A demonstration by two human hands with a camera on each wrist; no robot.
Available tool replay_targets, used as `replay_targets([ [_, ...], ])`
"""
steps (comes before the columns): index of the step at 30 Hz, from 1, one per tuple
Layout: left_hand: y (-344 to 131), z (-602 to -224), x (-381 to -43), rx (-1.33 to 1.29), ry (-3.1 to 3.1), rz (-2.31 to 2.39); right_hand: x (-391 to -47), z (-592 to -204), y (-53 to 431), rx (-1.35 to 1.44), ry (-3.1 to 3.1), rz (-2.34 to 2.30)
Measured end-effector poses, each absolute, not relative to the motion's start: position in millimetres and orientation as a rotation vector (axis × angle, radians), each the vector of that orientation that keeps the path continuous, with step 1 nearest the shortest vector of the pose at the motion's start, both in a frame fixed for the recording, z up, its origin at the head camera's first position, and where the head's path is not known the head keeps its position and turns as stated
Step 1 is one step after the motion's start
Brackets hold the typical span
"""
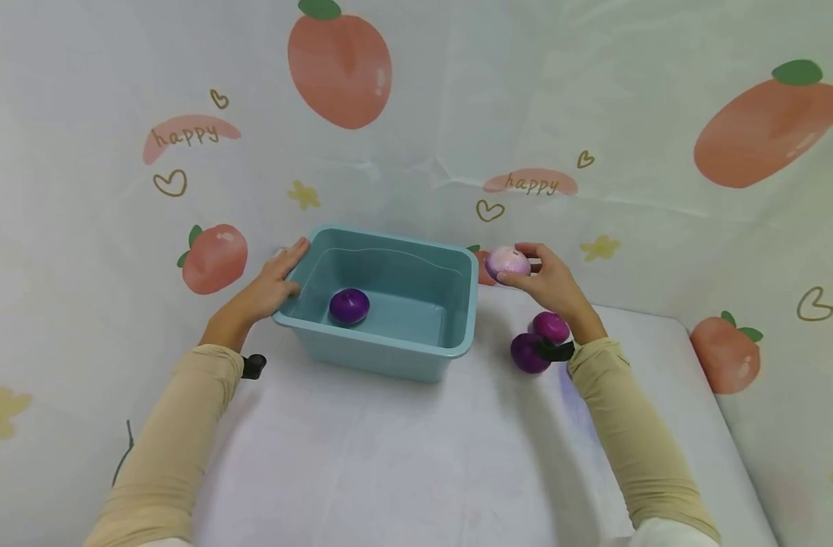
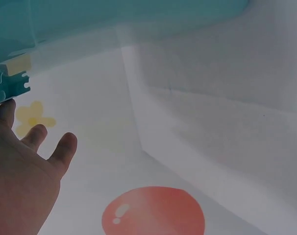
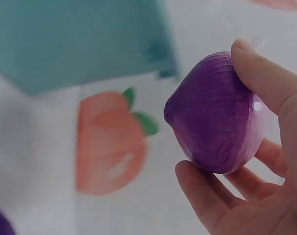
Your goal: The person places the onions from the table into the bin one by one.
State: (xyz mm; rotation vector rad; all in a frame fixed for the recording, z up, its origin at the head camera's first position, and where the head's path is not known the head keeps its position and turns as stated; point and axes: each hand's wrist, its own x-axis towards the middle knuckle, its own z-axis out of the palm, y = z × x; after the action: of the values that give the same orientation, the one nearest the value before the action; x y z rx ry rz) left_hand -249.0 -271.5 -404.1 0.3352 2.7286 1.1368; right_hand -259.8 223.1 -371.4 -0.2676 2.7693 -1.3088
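- Head view: a two-toned onion is held right of the frame's centre, just beside the right end of a teal tub
- The two-toned onion is grasped by the right hand, pinched between thumb and fingers
- Left of centre, the tub's left end is touched by the left hand, its fingers fairly straight and unclenched
- Inside the tub, towards its left side, a dark purple onion is seen
- Below the right hand, a magenta onion and a violet onion are set close together on the white table; the violet one is partly covered by a black wrist mount
- Left wrist view: the tub is shown across the upper left, with a fingertip at its edge
- Right wrist view: the two-toned onion's purple, pointed end is turned leftward, its paler side towards the palm
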Motion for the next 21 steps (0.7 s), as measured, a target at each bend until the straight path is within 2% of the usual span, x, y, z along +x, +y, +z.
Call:
replay_targets([
  [11, -270, -404, -247, 0.338, 2.711, 1.163, -265, -314, 187, -0.532, 2.771, -1.323],
  [21, -271, -406, -250, 0.342, 2.718, 1.174, -281, -300, 134, -0.757, 2.628, -1.359],
])
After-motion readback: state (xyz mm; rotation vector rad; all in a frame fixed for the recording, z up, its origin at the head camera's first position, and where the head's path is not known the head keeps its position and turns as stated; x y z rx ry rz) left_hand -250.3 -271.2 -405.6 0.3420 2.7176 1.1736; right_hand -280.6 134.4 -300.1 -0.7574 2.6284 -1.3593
